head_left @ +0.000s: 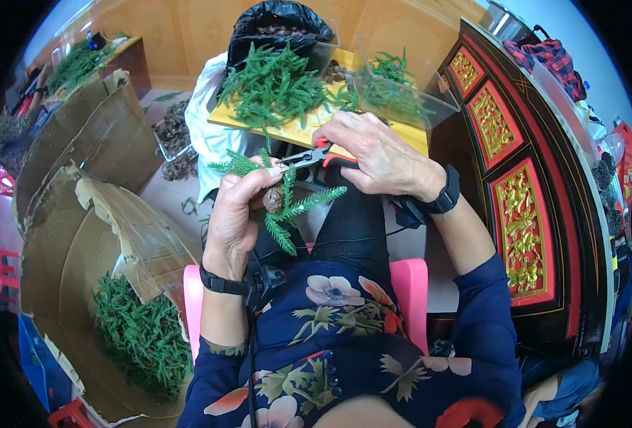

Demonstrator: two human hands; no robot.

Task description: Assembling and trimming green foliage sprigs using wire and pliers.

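In my left hand (232,208), thumb and fingers pinch a green artificial pine sprig (314,202) whose needled branches spread out to several sides. A brown pine cone (274,200) sits at the middle of the sprig, just below my fingertips. My right hand (374,152) is wrapped round the red and black handles of a pair of pliers (307,158). The metal jaws reach left to my left thumb tip, at the top of the sprig. Whatever lies between the jaws is too small to make out.
Ahead, a yellow table (405,138) bears a heap of green sprigs (269,85), a clear plastic bin (437,107) and a container lined with a black bag (248,27). A cardboard box (66,250) of greenery stands left. A black, red and gold cabinet (565,235) stands right.
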